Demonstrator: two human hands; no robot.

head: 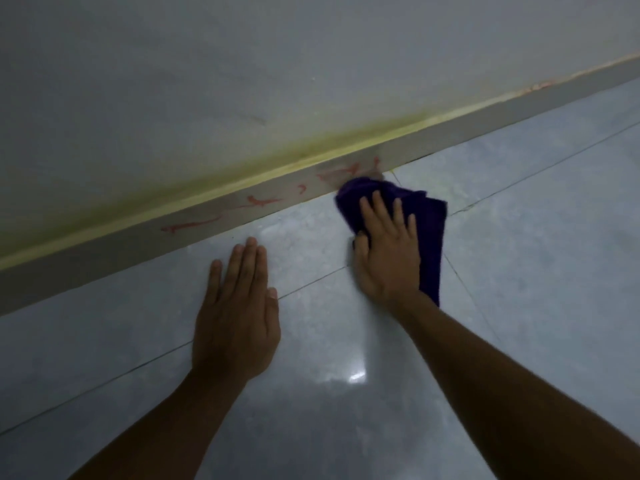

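A purple cloth (pixel 429 220) lies bunched on the floor, its far end touching the grey skirting board (pixel 214 216). My right hand (pixel 386 251) presses flat on the cloth, fingers spread and nearly straight, thumb at the cloth's left edge. Red scribble marks (pixel 261 201) run along the skirting board to the left of the cloth, and a smeared red patch sits just above the cloth. My left hand (pixel 239 313) rests palm down on the floor tiles, fingers straight and together, holding nothing.
A glossy grey tiled floor (pixel 519 258) with thin grout lines spreads under both arms. A pale wall (pixel 242 81) rises behind the skirting board, with a yellow-green stain (pixel 311 147) along the skirting's top edge. A light glare reflects near the floor's middle.
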